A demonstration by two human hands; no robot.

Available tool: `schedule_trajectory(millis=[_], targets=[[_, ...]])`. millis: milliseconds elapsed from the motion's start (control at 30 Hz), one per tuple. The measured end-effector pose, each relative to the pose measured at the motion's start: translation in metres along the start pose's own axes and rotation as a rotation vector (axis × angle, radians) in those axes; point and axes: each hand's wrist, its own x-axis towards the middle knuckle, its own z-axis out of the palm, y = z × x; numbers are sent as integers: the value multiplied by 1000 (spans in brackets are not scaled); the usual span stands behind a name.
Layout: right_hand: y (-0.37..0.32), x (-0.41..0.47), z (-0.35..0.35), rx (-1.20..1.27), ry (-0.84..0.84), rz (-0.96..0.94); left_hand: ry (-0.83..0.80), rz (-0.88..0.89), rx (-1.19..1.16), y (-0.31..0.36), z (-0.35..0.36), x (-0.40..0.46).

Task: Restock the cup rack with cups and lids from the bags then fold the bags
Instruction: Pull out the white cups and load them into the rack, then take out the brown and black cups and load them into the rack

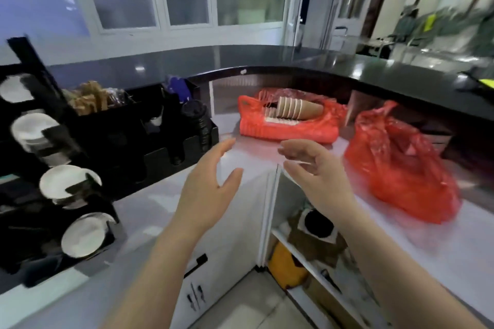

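Observation:
A black cup rack (40, 157) stands at the left on the white counter, its round slots showing white cup rims. A stack of black lids (199, 125) sits at its right end. In the corner lies a red bag (288, 125) with a brown stack of paper cups (299, 111) lying on its side in the open mouth. A second red bag (401, 168), tied at the top, stands to the right. My left hand (208, 181) and my right hand (315, 171) hover empty over the counter's inner corner, short of the first bag, fingers relaxed.
A raised black countertop (267, 59) curves behind the bags. The rack's top bins hold brown packets (91, 99) and a blue item (177, 88). Below the counter, an open cabinet (307, 243) shows shelves with a yellow object (286, 264).

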Motion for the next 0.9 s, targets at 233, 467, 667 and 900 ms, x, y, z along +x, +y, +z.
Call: schedule_trajectory(millis=[233,467,667,900], targets=[[75,43,-66,-118,126,102,-116,10,-42,-6,85,67],[142,100,-87,-264,145,170,-167,-31,-207,-53,149,152],[183,177,-105,-466,162,211,-56,-212,-277,-118,183,234],[225,223,-114,-601,166,206,10,-200,-152,-158,203,303]])
